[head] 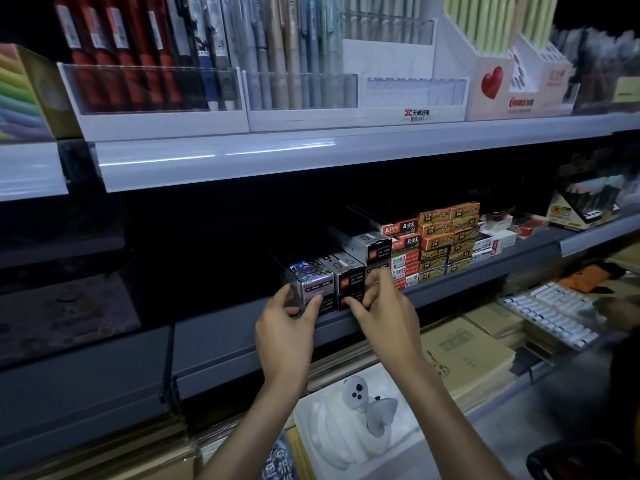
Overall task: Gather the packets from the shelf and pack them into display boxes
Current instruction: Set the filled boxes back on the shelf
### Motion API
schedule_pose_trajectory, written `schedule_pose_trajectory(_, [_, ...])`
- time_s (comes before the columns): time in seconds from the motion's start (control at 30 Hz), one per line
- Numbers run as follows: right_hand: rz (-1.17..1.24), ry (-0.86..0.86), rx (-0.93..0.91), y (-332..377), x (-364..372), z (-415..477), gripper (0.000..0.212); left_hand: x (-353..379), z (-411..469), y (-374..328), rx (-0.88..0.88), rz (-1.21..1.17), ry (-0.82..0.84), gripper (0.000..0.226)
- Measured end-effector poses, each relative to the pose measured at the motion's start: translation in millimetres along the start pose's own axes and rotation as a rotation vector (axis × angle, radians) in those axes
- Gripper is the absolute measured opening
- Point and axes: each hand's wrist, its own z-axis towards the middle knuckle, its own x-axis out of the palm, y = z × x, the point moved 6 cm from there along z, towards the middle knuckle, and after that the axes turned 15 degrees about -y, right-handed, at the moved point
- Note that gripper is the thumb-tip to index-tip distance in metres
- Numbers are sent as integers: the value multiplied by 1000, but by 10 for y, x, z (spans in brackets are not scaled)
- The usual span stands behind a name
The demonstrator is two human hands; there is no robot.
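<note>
Item: small silver cardboard packet with a holographic top (309, 280), stood at the front edge of the dark grey metal shelf (228, 341), leftmost in its row; a black cardboard packet with a red label (349, 284) is set touching it on the right. The silver packet is pinched by the left hand (284, 329), thumb laid on its left flank and forefinger curled onto its front face, a grip judged suited to drawing it forward off the shelf. The black packet is gripped by the right hand (386, 308), fingers curled over its front and right side, presumably so that both may be taken together. Neither packet is yet clear of the shelf. Behind them, further black-and-silver packets (367, 245) are stacked; to the right, a block of red and orange cartons (446, 237) is kept, end labels turned outward for reading. Above, clear acrylic trays of pens (156, 88) are ranged on the upper shelf. Below the hands, a white moulded tray (311, 424) carrying a white handheld controller (356, 393) is noted, beside brown corrugated cartons (467, 355). No display box for packing can be identified with certainty
</note>
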Motion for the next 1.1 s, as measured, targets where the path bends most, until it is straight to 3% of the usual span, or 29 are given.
schedule_pose_trajectory(0.8, [117,-13,160,-35,89,-45,36,47,21,17,72,81,51,54])
schedule_pose_trajectory(1.1, [16,56,-65,330,-3,-322,18,-289,-27,49,308,259,190,50])
